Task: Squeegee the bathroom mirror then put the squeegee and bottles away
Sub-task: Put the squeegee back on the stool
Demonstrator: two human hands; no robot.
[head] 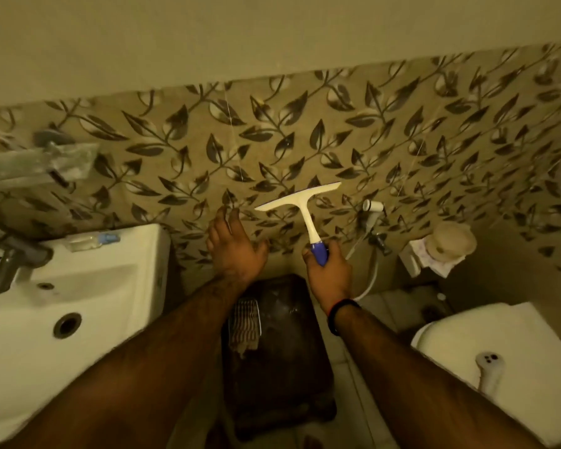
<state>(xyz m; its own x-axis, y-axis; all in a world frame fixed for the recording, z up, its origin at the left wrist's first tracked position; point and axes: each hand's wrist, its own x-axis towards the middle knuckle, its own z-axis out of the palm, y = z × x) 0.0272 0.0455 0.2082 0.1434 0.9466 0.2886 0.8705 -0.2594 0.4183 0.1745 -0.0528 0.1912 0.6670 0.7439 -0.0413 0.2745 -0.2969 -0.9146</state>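
Head view, dim yellowish light. The right hand [329,270] is wrapped around the blue grip of the squeegee [305,209], fingers curled closed on it; a dark band sits on that wrist. The squeegee stands upright and tilted, its white stem rising from the fist and its white blade up top, slanting with the right end higher, in front of the leaf-patterned wall tiles [402,124]. Whether the blade touches the tiles cannot be told. The left hand [235,247] is empty, fingers spread and loosely extended toward the wall, just left of the squeegee and apart from it. At left is a white sink [136,286] with a grey tap [10,264]; a clear bottle with a blue cap [93,239] lies on the sink's back ledge. A glass shelf [36,163] is mounted on the wall above the sink. Below the hands is a dark stool [282,351]. At right is a white toilet [499,345], and a white spray nozzle [373,207] hangs on the wall just right of the squeegee.
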